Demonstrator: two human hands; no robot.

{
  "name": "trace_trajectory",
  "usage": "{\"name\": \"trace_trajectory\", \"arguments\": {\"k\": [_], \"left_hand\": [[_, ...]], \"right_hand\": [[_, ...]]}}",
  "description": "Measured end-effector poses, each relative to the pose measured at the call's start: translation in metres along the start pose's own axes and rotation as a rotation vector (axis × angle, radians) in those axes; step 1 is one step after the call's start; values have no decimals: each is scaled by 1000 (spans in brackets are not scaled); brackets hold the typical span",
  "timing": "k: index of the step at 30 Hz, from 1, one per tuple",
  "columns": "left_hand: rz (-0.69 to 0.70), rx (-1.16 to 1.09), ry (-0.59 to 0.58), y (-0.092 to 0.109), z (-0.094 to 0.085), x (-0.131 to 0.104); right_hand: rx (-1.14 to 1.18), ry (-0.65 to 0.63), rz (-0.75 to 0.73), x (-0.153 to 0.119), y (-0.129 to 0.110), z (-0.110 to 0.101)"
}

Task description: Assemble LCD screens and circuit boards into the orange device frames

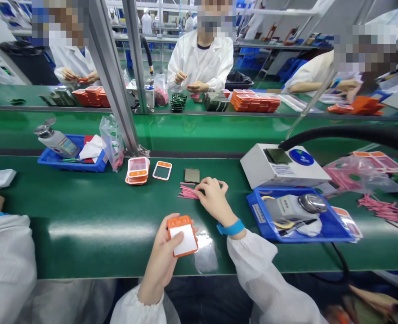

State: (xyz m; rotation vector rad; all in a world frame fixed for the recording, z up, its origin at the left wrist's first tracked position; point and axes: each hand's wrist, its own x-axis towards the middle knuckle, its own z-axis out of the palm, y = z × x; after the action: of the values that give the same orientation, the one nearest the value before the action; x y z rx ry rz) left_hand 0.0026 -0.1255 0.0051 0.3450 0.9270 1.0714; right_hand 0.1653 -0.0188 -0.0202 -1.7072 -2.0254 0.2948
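My left hand point(165, 247) grips an orange-framed square casing point(188, 246) near the table's front edge, its thumb lying on the white panel inside the frame. My right hand point(215, 198), with a blue band at the wrist, reaches over a small pile of thin pink strips point(186, 192). Its thumb and forefinger are pinched at the right end of the strips. Just behind the pile lies a dark olive square plate point(192, 175). To the left are a single orange-and-white framed panel point(162, 170) and a stack of similar panels point(137, 170).
A blue tray point(257, 211) with a pump bottle is at right, before a white box point(256, 173) carrying a black hose. Another blue tray point(73, 167) and a metal post point(114, 76) stand at left. A co-worker's sleeve point(8, 252) enters from the left; others sit opposite.
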Motion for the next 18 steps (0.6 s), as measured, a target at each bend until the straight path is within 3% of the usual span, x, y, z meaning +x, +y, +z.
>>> {"name": "trace_trajectory", "arguments": {"k": [5,8,12,18], "left_hand": [[-5,-1,-10,-3,-1,3],[-9,-5,-19,2,3,-1],[-13,8,-40,12,11,-14],[-28,49,-145,18,18,-38]], "right_hand": [[93,48,-21,-1,4,5],[176,100,-22,-1,-1,-3],[327,121,-62,-23,-18,-29],[524,-17,-319,-81,-39,-77]]}}
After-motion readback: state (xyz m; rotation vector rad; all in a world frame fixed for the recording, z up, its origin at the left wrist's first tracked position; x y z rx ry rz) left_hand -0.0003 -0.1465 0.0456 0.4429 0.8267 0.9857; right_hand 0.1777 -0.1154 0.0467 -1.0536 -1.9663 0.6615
